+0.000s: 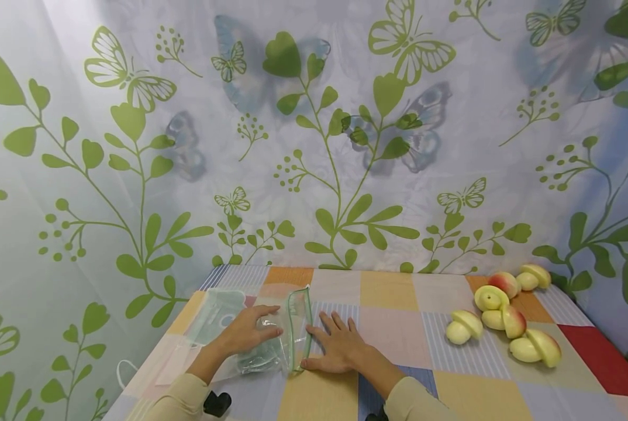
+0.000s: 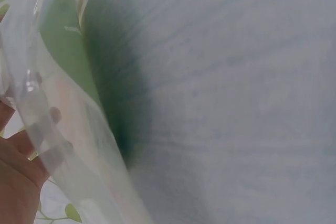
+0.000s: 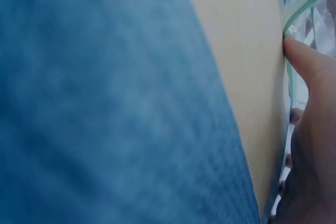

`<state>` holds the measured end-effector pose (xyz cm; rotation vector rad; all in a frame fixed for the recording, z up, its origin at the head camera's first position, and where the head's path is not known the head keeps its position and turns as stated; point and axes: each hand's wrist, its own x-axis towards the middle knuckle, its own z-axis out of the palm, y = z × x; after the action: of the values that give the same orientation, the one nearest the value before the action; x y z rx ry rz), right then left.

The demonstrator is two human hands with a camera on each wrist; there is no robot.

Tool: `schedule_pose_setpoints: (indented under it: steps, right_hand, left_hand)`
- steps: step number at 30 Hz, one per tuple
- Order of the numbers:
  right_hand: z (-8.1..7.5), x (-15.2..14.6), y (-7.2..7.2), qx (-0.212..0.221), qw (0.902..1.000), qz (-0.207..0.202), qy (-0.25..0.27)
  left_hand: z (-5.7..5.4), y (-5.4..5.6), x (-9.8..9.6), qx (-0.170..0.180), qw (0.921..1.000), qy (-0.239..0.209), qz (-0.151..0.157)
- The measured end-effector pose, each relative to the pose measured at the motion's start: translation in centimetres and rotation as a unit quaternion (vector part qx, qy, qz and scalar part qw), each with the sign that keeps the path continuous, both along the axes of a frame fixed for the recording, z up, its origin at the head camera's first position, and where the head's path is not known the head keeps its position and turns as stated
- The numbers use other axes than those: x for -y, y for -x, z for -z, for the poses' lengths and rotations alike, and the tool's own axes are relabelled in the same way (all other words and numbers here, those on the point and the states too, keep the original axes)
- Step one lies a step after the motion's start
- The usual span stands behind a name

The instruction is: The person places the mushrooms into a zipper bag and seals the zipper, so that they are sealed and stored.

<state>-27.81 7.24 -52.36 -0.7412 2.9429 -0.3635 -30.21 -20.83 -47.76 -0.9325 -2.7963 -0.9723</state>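
Note:
A clear zip bag [image 1: 275, 356] lies on the patchwork cloth, its green-edged zip strip [image 1: 309, 345] on the right side. Something pale green and crumpled shows through its plastic. My left hand [image 1: 244, 332] is over the left part of the bag, fingers and thumb apart and pointing right. In the left wrist view, clear plastic [image 2: 68, 145] covers part of that hand's fingers. My right hand [image 1: 337, 346] rests palm down with spread fingers beside the zip edge. Its thumb touches the green strip [image 3: 300, 10] in the right wrist view.
A flat pale green packet [image 1: 216, 316] lies left of the left hand, with a white loop of cord [image 1: 126, 374] at the table's left edge. Several yellow and red peach-like pieces [image 1: 463, 327] sit at the right. A leaf-patterned curtain [image 1: 314, 146] hangs behind the table.

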Motion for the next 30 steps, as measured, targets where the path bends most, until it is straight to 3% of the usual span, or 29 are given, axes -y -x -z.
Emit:
schedule_pose_setpoints:
  steps: [4,12,19,30]
  right_hand:
    - [0.3,0.0,0.2,0.002,1.0000,0.001,0.001]
    - [0.5,0.0,0.4,0.004,1.0000,0.002,0.000]
    - [0.4,0.0,0.3,0.004,1.0000,0.002,0.003]
    - [0.7,0.0,0.4,0.001,1.0000,0.003,0.002]
  left_hand:
    - [0.1,-0.1,-0.3,0.004,0.9998,-0.004,-0.017]
    - [0.3,-0.1,-0.7,-0.023,0.9992,0.010,-0.030]
    - [0.1,-0.2,-0.8,-0.030,0.9991,0.006,-0.028]
    - [0.0,-0.1,-1.3,-0.077,0.9970,-0.003,-0.005]
